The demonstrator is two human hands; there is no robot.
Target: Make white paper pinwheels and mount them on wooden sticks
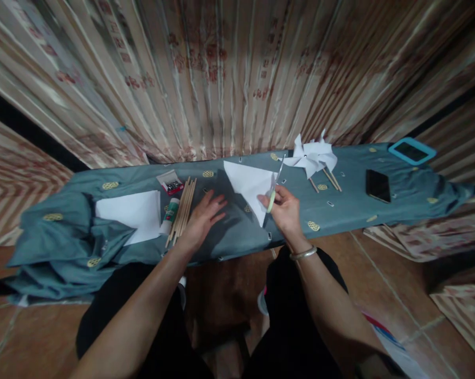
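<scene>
My right hand [286,210] is closed round the handle of a pair of scissors [280,171], whose blades point away from me. A sheet of white paper [249,181], with a notched outline, lies under and beside that hand. My left hand [205,216] hovers over the cloth left of the paper, fingers spread and holding nothing. Close by on its left lie several thin wooden sticks [185,208], a glue stick [170,215] with a green label, and a small red-and-white box [171,182] of shiny pins or tacks.
White paper pinwheels [314,156] on sticks lie to the right of the scissors. Further right are a black phone [378,185] and a blue-framed device [413,151]. A stack of white paper [130,213] lies left on the green cloth [229,237], partly under its fold. A curtain [221,79] hangs behind.
</scene>
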